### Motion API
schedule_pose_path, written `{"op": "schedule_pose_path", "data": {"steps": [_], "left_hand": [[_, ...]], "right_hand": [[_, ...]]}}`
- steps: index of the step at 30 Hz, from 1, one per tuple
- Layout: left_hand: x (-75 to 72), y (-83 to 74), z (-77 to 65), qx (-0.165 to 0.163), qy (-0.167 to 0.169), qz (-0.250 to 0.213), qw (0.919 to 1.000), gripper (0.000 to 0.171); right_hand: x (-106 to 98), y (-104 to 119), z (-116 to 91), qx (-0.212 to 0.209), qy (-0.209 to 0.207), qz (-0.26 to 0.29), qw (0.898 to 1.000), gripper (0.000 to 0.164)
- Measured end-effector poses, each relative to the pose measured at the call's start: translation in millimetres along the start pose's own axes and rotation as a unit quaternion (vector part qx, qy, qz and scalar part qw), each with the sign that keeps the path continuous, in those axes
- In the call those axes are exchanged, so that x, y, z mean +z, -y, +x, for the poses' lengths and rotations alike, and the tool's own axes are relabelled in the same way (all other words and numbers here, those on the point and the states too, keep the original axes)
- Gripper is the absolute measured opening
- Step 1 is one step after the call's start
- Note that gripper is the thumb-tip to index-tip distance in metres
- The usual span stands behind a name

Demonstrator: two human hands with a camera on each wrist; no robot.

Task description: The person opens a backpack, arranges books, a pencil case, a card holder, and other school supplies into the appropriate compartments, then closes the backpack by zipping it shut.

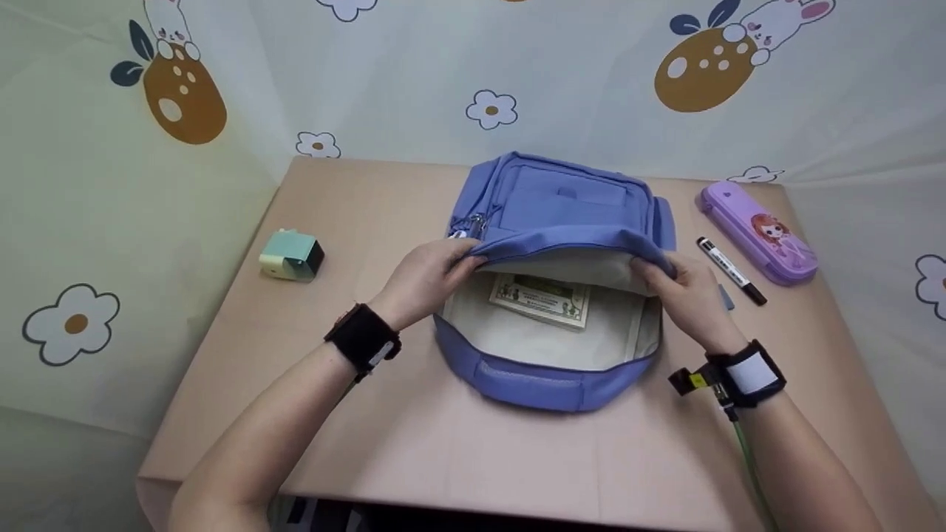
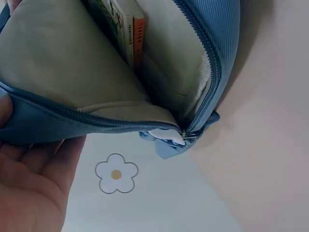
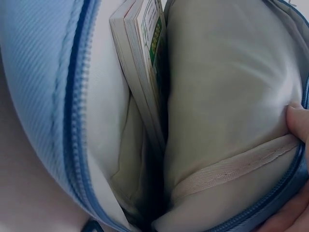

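A blue backpack (image 1: 565, 196) lies on the table with its main compartment unzipped and gaping toward me. My left hand (image 1: 432, 277) pinches the upper edge of the opening at its left side. At the right side of that same edge, my right hand (image 1: 691, 299) grips the fabric, thumb inside the pale lining (image 3: 231, 87). Books (image 1: 543, 299) lie inside the compartment; in the left wrist view an orange spine (image 2: 138, 41) stands beside a white one. The left wrist view shows the left fingers (image 2: 43, 164) under the zippered edge.
On the right are a purple pencil case (image 1: 761, 233), a black-and-white marker (image 1: 732, 271) and a small blue item (image 1: 726, 297) partly hidden by the right hand. A mint-green and cream box-like object (image 1: 292, 255) sits at the left. Patterned cloth (image 1: 399, 81) hangs behind the table.
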State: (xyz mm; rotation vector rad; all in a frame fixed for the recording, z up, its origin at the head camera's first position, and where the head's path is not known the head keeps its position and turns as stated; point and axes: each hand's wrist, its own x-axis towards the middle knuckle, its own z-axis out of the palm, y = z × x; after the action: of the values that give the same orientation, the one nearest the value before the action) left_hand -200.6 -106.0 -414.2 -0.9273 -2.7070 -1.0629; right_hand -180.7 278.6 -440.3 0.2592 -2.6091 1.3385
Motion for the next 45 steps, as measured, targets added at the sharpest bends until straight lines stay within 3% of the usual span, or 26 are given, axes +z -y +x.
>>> {"op": "schedule_pose_path", "data": {"steps": [3, 8, 14, 23, 30, 37, 45], "left_hand": [[-1.1, -0.1, -2.9, 0.016, 0.001, 0.004, 0.9999, 0.022], [-0.8, 1.0, -13.0, 0.035, 0.019, 0.028, 0.9988, 0.027], [3.9, -3.9, -24.3, 0.079, 0.037, 0.085, 0.9926, 0.024], [16.2, -6.1, -39.1, 0.14, 0.075, 0.15, 0.9759, 0.025], [24.4, -0.6, -47.2, 0.169, 0.117, 0.188, 0.9604, 0.027], [31.8, 2.4, -48.5, 0.192, 0.145, 0.213, 0.947, 0.023], [37.3, 2.0, -49.9, 0.21, 0.156, 0.243, 0.9341, 0.023]], "right_hand": [[-3.1, 4.5, -7.4, -0.019, 0.001, -0.015, 1.0, 0.018], [-5.2, 10.2, -21.4, -0.067, 0.007, -0.068, 0.995, 0.03], [-6.0, 7.0, -31.7, -0.054, 0.043, -0.092, 0.993, 0.039], [-0.9, -2.6, -37.1, -0.04, 0.065, -0.121, 0.99, 0.044], [-0.1, -5.4, -50.8, -0.013, 0.123, -0.141, 0.982, 0.047], [4.7, -11.3, -61.9, -0.047, 0.161, -0.146, 0.975, 0.05], [8.1, -16.7, -67.2, -0.084, 0.17, -0.16, 0.969, 0.053]]}}
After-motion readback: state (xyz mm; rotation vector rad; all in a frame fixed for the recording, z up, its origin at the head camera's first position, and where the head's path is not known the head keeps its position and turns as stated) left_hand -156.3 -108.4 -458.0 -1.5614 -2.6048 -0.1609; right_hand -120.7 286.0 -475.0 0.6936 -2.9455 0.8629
